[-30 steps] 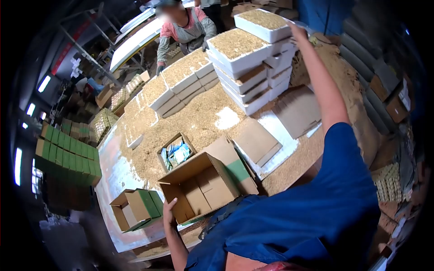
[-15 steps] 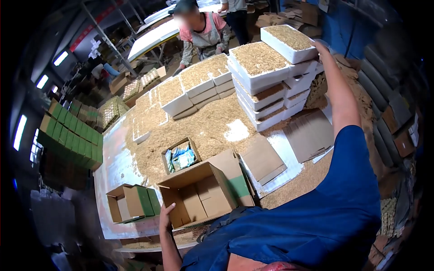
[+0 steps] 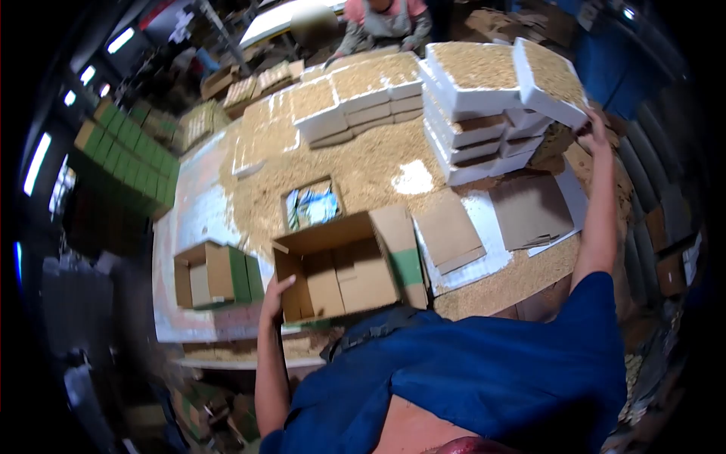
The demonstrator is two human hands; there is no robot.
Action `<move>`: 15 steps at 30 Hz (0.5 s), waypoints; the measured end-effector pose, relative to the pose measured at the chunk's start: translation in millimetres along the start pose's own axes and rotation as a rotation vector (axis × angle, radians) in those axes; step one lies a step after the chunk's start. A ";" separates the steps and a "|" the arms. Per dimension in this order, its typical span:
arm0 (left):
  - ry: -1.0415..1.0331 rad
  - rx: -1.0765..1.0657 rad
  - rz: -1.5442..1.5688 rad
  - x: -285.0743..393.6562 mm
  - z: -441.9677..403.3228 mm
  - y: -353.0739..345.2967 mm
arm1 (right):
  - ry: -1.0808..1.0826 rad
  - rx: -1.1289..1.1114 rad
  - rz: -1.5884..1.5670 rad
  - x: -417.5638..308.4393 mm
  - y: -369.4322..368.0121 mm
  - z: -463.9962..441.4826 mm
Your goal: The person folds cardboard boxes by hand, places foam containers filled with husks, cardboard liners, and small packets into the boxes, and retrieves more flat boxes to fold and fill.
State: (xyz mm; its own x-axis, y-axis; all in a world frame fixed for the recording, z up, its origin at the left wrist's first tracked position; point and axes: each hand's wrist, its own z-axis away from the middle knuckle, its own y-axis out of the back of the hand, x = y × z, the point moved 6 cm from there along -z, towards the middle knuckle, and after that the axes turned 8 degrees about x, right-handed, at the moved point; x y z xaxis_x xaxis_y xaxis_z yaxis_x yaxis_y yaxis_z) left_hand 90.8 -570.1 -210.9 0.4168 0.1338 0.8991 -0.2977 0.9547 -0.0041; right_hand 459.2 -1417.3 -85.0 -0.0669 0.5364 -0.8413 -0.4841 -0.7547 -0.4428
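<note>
My left hand [image 3: 277, 296] grips the left edge of an open cardboard box [image 3: 327, 248], thumb inside the wall. Only a small dark speck shows on the box floor. With my arm stretched out, my right hand [image 3: 596, 130] holds the near right corner of a white foam tray [image 3: 546, 104] filled with straw-coloured loose material. The tray tilts down toward my hand, beside the top of a stack of similar foam trays [image 3: 454, 135]. Its fingers are partly hidden by the tray. Just beyond the box stands a small carton [image 3: 338, 198] holding blue and white packets [image 3: 314, 206].
Flat cardboard sheets [image 3: 532, 212] lie right of the box. A smaller green-sided box [image 3: 239, 272] stands at left. More filled trays [image 3: 321, 121] line the table's far side, where a co-worker [image 3: 387, 23] stands. Loose material covers much of the table [image 3: 193, 189]. Green cartons [image 3: 125, 159] are stacked at far left.
The foam tray, level on the stack before, is now tipped down to the right, and my right hand has moved lower with it. My left hand stays on the box. The view has shifted.
</note>
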 end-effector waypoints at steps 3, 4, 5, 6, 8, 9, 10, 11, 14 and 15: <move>-0.037 -0.028 0.094 6.9 5.8 -9.5 | 0.110 -0.100 0.128 6.1 -3.4 59.3; -0.041 -0.037 0.095 7.1 5.5 -9.7 | 0.134 -0.081 0.109 10.5 4.6 60.8; -0.044 -0.053 0.106 2.5 1.2 -7.7 | 0.160 -0.060 0.089 8.7 16.9 60.0; -0.054 -0.035 0.096 2.2 1.2 -6.9 | 0.149 -0.104 0.083 11.8 32.1 60.3; -0.082 -0.047 0.087 2.5 -0.3 -7.7 | 0.152 -0.160 0.066 25.3 44.1 90.4; -0.102 -0.074 0.090 2.7 -2.0 -7.6 | 0.165 -0.175 0.055 32.2 37.4 119.0; -0.128 -0.068 0.057 0.5 -6.2 -4.6 | 0.148 -0.147 0.059 41.8 27.0 145.7; -0.137 -0.078 0.046 3.7 -4.7 -5.9 | 0.130 -0.116 0.062 51.5 22.2 165.5; -0.115 -0.078 0.085 5.3 -3.2 -6.4 | -0.050 -0.452 0.017 106.8 14.2 173.8; -0.108 -0.078 0.077 11.4 2.0 -10.0 | -0.036 -0.400 -0.001 133.4 -12.7 202.8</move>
State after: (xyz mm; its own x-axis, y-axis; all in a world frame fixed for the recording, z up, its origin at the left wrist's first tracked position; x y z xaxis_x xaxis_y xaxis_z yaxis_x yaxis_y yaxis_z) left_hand 96.9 -578.7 -199.7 0.2992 0.1817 0.9367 -0.2555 0.9611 -0.1049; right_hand 279.5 -1259.6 -128.7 -0.1008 0.5451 -0.8323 -0.1073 -0.8376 -0.5356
